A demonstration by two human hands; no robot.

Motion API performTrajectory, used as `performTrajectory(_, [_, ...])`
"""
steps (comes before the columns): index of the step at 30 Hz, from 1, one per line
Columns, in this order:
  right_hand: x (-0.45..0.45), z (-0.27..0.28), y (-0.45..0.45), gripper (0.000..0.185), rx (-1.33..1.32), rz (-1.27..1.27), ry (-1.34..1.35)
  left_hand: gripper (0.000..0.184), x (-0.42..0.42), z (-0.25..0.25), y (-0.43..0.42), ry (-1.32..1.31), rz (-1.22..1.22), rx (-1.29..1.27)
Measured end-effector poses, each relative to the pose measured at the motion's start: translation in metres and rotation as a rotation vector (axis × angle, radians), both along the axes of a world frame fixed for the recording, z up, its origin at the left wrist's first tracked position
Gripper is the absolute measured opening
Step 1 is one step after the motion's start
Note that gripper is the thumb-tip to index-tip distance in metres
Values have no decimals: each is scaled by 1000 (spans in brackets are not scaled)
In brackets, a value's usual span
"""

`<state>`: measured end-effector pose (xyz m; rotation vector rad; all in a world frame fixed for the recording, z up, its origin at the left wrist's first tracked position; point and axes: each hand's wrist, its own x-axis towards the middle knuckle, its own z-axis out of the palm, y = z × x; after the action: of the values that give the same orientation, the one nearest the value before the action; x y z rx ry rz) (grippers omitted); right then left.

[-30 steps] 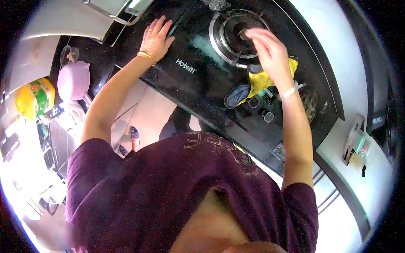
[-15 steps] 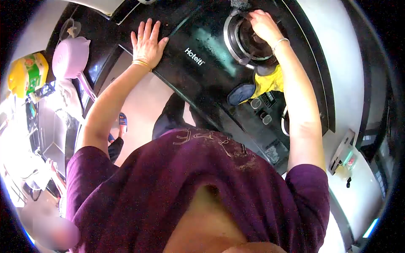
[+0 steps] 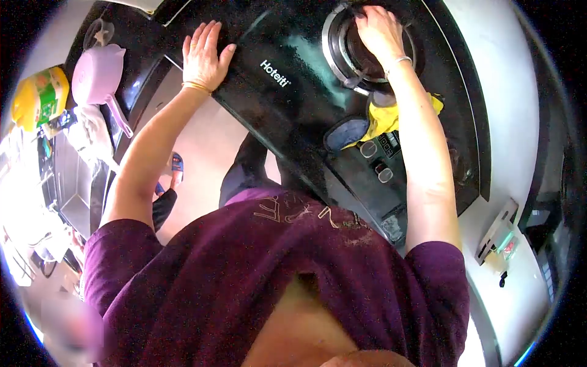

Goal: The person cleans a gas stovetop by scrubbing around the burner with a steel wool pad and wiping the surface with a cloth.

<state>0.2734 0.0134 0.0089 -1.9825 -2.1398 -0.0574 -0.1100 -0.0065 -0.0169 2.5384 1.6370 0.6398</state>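
Observation:
My left hand (image 3: pixel 206 58) lies flat on the black counter by the left edge of the gas stove (image 3: pixel 299 116), fingers stretched out and nothing in it. Over at the burner (image 3: pixel 333 52), my right hand (image 3: pixel 380 33) reaches down inside the metal ring with its fingers curled. Whatever those fingers grip is hidden by the hand and the dark burner parts. Below the burner, a yellow cloth (image 3: pixel 383 119) with a dark blue end (image 3: pixel 347 134) lies on the stove, partly behind my right forearm. Two control knobs (image 3: pixel 368 148) sit beside it.
To the left are a pink pot (image 3: pixel 98 76) with a long handle, a yellow bottle (image 3: pixel 40 98) with a green label and a sink (image 3: pixel 76 211). Another person's foot in a blue sandal (image 3: pixel 177 165) shows on the floor. A white wall (image 3: pixel 516 134) bounds the right.
The whole view has shifted slightly. My right hand has moved a little within the burner ring, its fingers still bent. My left hand stays flat on the counter.

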Motion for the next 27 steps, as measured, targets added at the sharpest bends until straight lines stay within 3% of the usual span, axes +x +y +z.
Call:
performTrajectory(5, [1, 2, -1, 35, 103, 37, 65, 60, 0, 1, 3, 22, 3, 29])
performTrajectory(7, [1, 7, -9, 35, 173, -59, 432, 60, 0, 1, 2, 43, 15, 15])
performTrajectory(12, [-13, 12, 2, 34, 139, -175, 218, 60, 0, 3, 1, 34, 17, 31])
performTrajectory(14, [-26, 26, 5, 30, -92, -431, 159, 59, 1, 3, 1, 31, 18, 41])
performTrajectory(18, [-24, 5, 12, 31, 2, -551, 283, 59, 0, 1, 3, 31, 27, 49])
performTrajectory(22, [-21, 2, 13, 30, 31, -520, 202, 59, -1, 0, 2, 8, 42, 52])
performTrajectory(25, [-13, 7, 9, 27, 91, -489, 536, 59, -1, -2, 3, -6, 41, 59])
performTrajectory(27, [-7, 7, 4, 32, 22, -459, 413, 59, -1, -3, 3, 11, 45, 66])
